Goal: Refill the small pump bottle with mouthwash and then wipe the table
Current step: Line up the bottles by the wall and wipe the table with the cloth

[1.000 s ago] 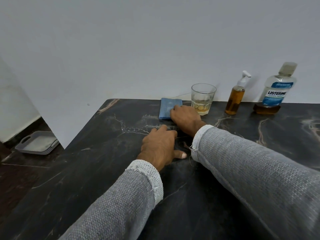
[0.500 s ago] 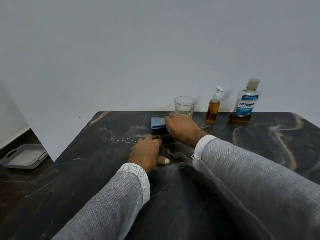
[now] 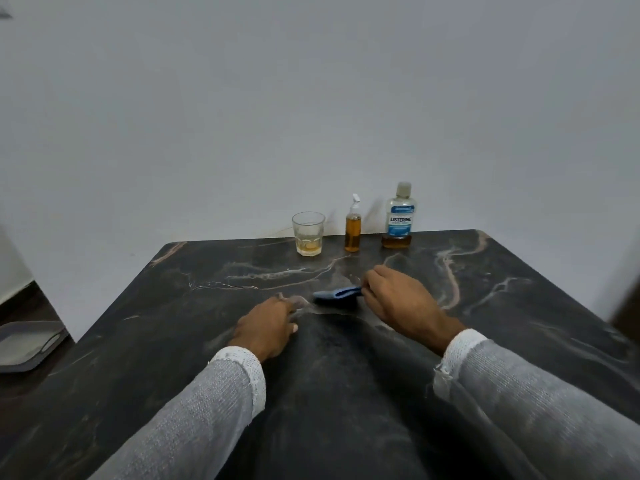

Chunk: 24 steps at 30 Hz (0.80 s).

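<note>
My right hand [image 3: 398,299] grips a folded blue cloth [image 3: 337,293] that sticks out to its left, low over the dark marble table [image 3: 173,323]. Palm down on the table, my left hand [image 3: 268,325] rests left of the cloth with its fingers together and nothing in it. A small pump bottle [image 3: 353,227] with amber liquid stands at the back edge. To its right stands the large Listerine mouthwash bottle [image 3: 399,218], capped, with a little amber liquid at its bottom.
A clear glass [image 3: 308,233] holding a little yellowish liquid stands left of the pump bottle by the white wall. A grey tray [image 3: 26,344] lies on the floor beyond the table's left edge.
My right hand has pulled the blue cloth from the back by the glass toward me and to the right. The view has tilted up and drawn back.
</note>
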Tool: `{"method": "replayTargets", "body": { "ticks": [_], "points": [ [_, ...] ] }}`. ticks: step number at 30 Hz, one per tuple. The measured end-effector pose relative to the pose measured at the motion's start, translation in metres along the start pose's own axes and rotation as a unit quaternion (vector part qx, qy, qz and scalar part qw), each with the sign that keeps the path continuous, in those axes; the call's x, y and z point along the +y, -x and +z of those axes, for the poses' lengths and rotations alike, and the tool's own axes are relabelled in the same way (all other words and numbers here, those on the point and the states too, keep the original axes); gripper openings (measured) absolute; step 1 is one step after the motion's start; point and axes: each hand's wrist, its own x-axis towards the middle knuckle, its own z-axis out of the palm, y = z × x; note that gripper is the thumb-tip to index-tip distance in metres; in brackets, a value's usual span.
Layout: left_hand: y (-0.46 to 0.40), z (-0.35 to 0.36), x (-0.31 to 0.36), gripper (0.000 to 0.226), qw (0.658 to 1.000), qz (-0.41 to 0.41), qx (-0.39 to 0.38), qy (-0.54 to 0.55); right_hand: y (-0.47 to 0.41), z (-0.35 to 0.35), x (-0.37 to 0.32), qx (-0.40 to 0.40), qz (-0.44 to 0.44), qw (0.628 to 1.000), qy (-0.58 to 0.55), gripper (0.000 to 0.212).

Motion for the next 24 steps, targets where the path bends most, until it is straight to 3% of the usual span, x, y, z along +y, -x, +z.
{"method": "replayTargets", "body": {
  "ticks": [4,8,10,15,18,24],
  "points": [
    [0.013,0.011,0.011,0.046,1.0,-0.007,-0.013,-0.01,0.045,0.006,0.01,-0.021,-0.037,0.999,-0.009,0.018],
    [0.017,0.012,0.011,0.053,1.0,-0.02,-0.022,-0.004,0.068,0.01,0.013,-0.103,-0.056,0.993,-0.007,0.017],
    [0.018,0.011,0.008,0.058,1.0,-0.014,-0.023,0.001,0.068,0.012,0.012,-0.103,-0.034,0.994,-0.03,0.024],
    [0.017,0.011,0.001,0.058,1.0,0.002,-0.02,0.008,0.049,0.037,-0.005,-0.018,0.041,0.995,-0.084,0.037],
    [0.016,0.014,-0.003,0.055,1.0,0.002,-0.016,0.012,0.038,0.067,-0.021,-0.066,0.064,0.993,-0.076,0.054],
    [0.014,0.02,-0.008,0.061,1.0,0.017,0.012,0.023,-0.004,0.096,-0.03,-0.13,0.113,0.984,-0.04,0.06]
  ]
}}
